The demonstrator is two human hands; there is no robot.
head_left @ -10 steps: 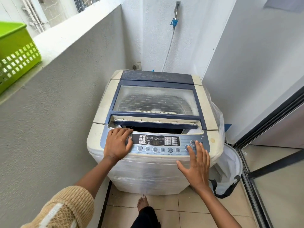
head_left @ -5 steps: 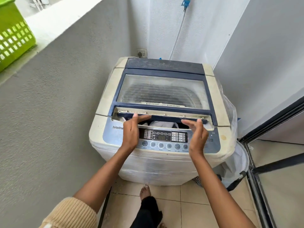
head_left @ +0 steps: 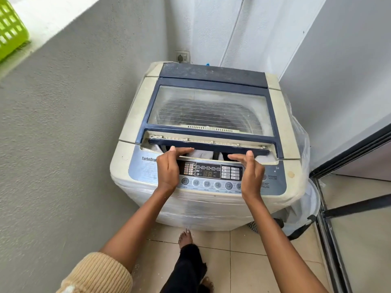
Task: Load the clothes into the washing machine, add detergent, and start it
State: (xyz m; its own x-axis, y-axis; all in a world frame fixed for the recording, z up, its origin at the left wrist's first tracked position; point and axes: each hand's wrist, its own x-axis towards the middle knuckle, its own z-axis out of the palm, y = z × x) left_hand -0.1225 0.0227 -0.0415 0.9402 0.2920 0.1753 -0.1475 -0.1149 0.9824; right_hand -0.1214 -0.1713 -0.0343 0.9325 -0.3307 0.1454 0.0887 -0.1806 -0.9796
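Two hands at lid edge. Left hand (head_left: 168,170): fingers straight and pressed together, reaching in under front edge of lid (head_left: 209,111), thumb up against that edge. Right hand (head_left: 251,174): same pose, fingers extended leftward under edge, thumb raised against it. Hands near each other, apart, left at 9 o'clock of right.

One washer (head_left: 135,115), top-loading, standing in corner, wrapped in clear film. One lid, blue-framed with clear window, front edge lifted slightly; long axis running 9 to 3 o'clock, hinge side at 12 o'clock. In drum, through gap: clothes (head_left: 202,154), white and dark; count cannot be told. One control panel (head_left: 213,173) at 6 o'clock of lid, beneath both hands.

One green basket (head_left: 10,32) on ledge at 10 o'clock, contents hidden. One wall socket (head_left: 182,58) at 12 o'clock.
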